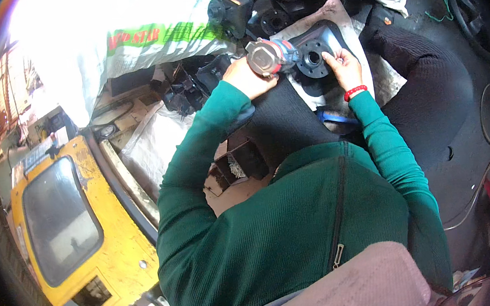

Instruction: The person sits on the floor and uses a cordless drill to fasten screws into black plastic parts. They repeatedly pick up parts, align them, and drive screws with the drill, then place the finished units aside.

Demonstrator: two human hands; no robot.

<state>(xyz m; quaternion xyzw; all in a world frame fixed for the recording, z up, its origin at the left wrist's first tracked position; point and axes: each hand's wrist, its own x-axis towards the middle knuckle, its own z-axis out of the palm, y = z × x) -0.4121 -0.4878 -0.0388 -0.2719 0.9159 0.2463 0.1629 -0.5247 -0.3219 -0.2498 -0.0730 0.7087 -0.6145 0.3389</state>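
My left hand (243, 78) is wrapped round a red and grey power drill (264, 57), its front end pointing right at a black part with a round flange (311, 72). The flange has a large centre hole and several small holes round it. It lies between my legs on a pale, stained sheet (352, 22). On the flange's right side, my right hand (346, 69) has thumb and forefinger pinched together at its face. Whatever is between those fingertips is too small to make out. A red bracelet (355, 92) circles that wrist.
More black flanged parts (273, 20) are piled beyond my knees. A large white sack (159, 41) stands at the far left. Small open boxes (247, 160), one with small metal pieces, sit by my left leg. A yellow panel with a window (119, 219) is at left; cables (475, 191) lie at right.
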